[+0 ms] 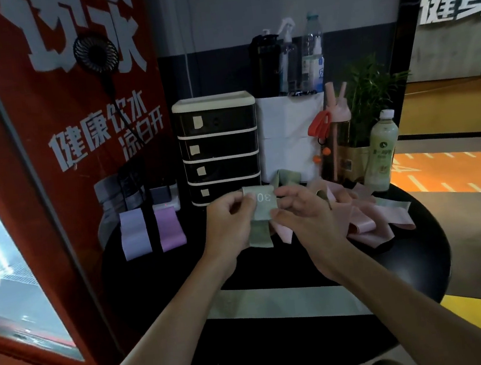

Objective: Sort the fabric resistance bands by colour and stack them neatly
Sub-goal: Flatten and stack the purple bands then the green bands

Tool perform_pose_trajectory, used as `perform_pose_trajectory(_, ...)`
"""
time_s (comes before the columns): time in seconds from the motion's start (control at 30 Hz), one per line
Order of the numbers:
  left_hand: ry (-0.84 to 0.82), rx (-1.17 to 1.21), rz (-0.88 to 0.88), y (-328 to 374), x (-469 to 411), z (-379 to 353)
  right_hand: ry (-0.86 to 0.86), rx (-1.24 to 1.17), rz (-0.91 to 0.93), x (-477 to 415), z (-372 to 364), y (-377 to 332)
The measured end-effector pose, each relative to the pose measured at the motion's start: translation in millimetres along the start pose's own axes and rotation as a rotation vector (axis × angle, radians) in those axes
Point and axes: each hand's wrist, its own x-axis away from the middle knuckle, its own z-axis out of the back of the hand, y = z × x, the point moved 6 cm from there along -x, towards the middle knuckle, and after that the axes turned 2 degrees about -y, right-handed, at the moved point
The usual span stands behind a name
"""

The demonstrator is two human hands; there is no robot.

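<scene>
Fingers (pixel 237 205) of the left hand (pixel 229 226) pinch the left edge of a sage-green band (pixel 262 207) printed "30", and the right hand (pixel 306 213) curls its thumb and fingertips onto the right edge. Both hands are closed on the cloth, which is held up at the centre of the frame, above the black round tabletop (pixel 410 267). The band hangs from the pinch with its long axis running down the frame, its lower end dangling between the wrists. Below it, toward the bottom of the frame, a pale green strip (pixel 278 302) lies flat with its long axis left to right; this looks like the start of the green stack. Judging by that, the held band has to turn a quarter and come down toward the bottom of the frame. Both hands are about equally near. At left centre a lilac band (pixel 133 235) and a purple band (pixel 169 229) lie flat side by side, apart. A loose heap of pink bands (pixel 368 218) lies right of the hands, unsorted, with another green loop (pixel 287 176) behind, beside the black drawer unit (pixel 218 148).
</scene>
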Motion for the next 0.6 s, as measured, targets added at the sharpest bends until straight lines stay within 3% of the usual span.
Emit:
perform_pose_trajectory(0.2, -0.103, -0.064, -0.103, 31.7, -15.8, 10.9, 0.051, 0.178, 0.091, -8.2, 18.6, -20.1)
perform_pose_trajectory(0.33, -0.227, -0.157, -0.167, 54.1, -23.4, 12.3, -0.033, 0.278, 0.152, -19.7, 22.0, -37.2)
perform_pose_trajectory(0.6, -0.527, -0.254, -0.207, 66.8, -15.6, -0.3, -0.25, 0.053, 0.032, -20.1, 11.1, -32.9)
